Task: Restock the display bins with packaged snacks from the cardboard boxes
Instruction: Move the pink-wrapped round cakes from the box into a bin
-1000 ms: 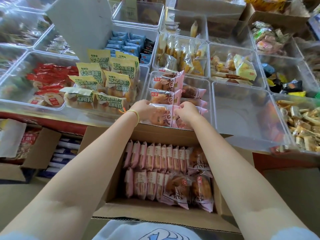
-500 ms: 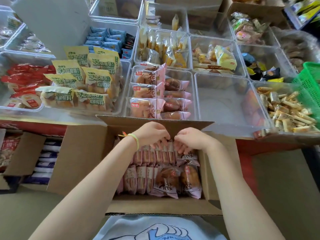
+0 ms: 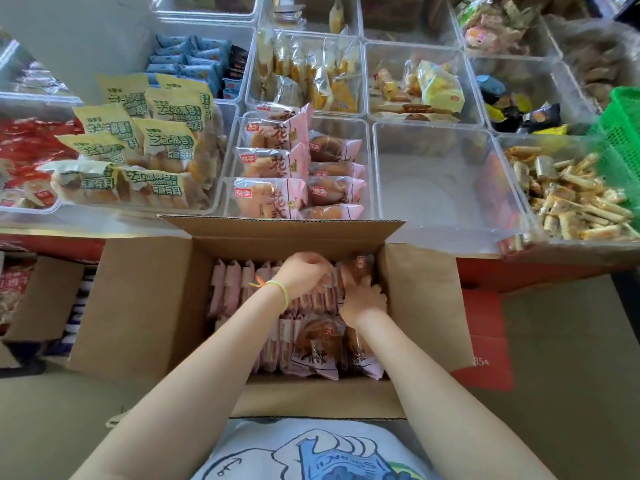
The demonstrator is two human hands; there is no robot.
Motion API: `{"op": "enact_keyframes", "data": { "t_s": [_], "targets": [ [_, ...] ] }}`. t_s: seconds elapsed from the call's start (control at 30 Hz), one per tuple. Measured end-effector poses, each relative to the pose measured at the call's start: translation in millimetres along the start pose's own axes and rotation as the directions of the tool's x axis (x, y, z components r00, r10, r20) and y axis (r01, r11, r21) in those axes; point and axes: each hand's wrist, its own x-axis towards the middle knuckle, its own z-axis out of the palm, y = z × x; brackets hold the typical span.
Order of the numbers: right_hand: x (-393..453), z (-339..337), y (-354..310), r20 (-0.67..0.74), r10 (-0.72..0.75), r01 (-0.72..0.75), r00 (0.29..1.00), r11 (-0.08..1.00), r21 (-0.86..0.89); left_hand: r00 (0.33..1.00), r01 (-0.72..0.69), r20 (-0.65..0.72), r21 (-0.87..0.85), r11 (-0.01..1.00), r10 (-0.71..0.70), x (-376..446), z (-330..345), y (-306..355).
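An open cardboard box point(image 3: 145, 299) in front of me holds rows of pink-wrapped bread packs point(image 3: 232, 289) standing on edge. Both hands are down inside it at the back right. My left hand point(image 3: 304, 275), with a yellow-green band on the wrist, curls its fingers over the tops of the upright packs. My right hand point(image 3: 363, 297) has its fingers pushed down among the packs beside it. The clear display bin point(image 3: 369, 174) just beyond the box holds the same pink packs point(image 3: 273, 195) in two rows.
An empty clear bin point(image 3: 443, 181) sits right of the pink-pack bin. Left of it is a bin of yellow-green labelled bread bags point(image 3: 152, 157). A bin of small wrapped sticks point(image 3: 571, 199) and a green basket point(image 3: 620, 133) lie far right. Another open box point(image 3: 38, 299) stands at left.
Both hands have come back from the pink-pack bin and dropped into the cardboard box, now reaching deeper among the upright packs at its back right.
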Motion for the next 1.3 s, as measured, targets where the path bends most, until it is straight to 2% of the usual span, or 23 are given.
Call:
{"op": "enact_keyframes", "data": {
  "t_s": [0.1, 0.23, 0.33, 0.5, 0.57, 0.63, 0.7, 0.77, 0.87, 0.93, 1.03, 1.13, 1.2, 1.3],
  "targets": [
    [2.4, 0.1, 3.7, -0.124, -0.056, 0.070, 0.991, 0.991, 0.118, 1.000, 0.014, -0.025, -0.048, 0.999, -0.015, -0.1, 2.2, -1.6],
    [6.0, 6.5, 3.4, -0.295, 0.092, -0.012, 0.951, 0.965, 0.261, 0.998, 0.020, -0.053, -0.067, 0.998, -0.024, 0.4, 1.3, -9.5],
    [10.2, 8.0, 2.9, -0.209, 0.172, -0.075, 0.963, 0.911, 0.405, 0.996, 0.035, -0.080, -0.083, 0.996, -0.042, -1.0, -0.2, -14.5],
    [20.1, 3.4, 4.5, -0.017, 0.220, -0.188, 0.975, 0.868, 0.459, 0.995, 0.038, -0.088, -0.083, 0.996, -0.046, -4.4, -6.5, -14.8],
    [19.9, -0.9, 3.5, -0.028, 0.219, -0.179, 0.975, 0.860, 0.477, 0.996, 0.028, -0.087, -0.065, 0.997, -0.034, -5.4, -10.0, -13.5],
    [15.2, -6.4, -0.5, -0.093, 0.209, -0.152, 0.973, 0.895, 0.420, 0.995, 0.010, -0.099, -0.030, 1.000, -0.013, -6.2, -12.9, -12.1],
    [6.7, -16.7, -7.7, -0.133, 0.161, -0.104, 0.978, 0.928, 0.359, 0.992, -0.028, -0.117, 0.078, 0.997, 0.037, -7.8, -16.2, -8.5],
    [-4.1, -33.1, -13.1, -0.104, 0.042, 0.000, 0.994, 0.928, 0.373, 0.988, -0.082, -0.105, 0.249, 0.965, 0.111, -10.4, -22.3, -0.7],
    [-27.1, -73.7, -8.2, -0.044, -0.183, 0.182, 0.982, 0.868, 0.462, 0.984, -0.144, -0.035, 0.416, 0.898, 0.174, -20.5, -39.3, 15.8],
    [-43.6, -106.3, 1.0, -0.017, -0.278, 0.248, 0.961, 0.829, 0.501, 0.980, -0.179, 0.004, 0.435, 0.882, 0.197, -29.8, -53.6, 27.6],
    [-64.7, -147.6, 17.1, -0.028, -0.392, 0.339, 0.920, 0.755, 0.561, 0.966, -0.253, 0.014, 0.251, 0.934, 0.257, -43.1, -75.1, 47.8],
    [-82.2, -182.2, 28.8, -0.097, -0.477, 0.374, 0.874, 0.530, 0.761, 0.948, -0.315, -0.040, 0.043, 0.948, 0.317, -51.1, -93.9, 69.1],
    [-81.6, -200.0, 29.4, -0.173, -0.471, 0.385, 0.865, 0.402, 0.831, 0.947, -0.318, 0.014, -0.095, 0.943, 0.321, -54.6, -100.8, 82.1],
    [-69.1, -215.3, 18.5, -0.279, -0.361, 0.398, 0.890, 0.313, 0.862, 0.922, -0.339, 0.112, -0.231, 0.912, 0.371, -46.9, -103.3, 94.4]
  ]
}}
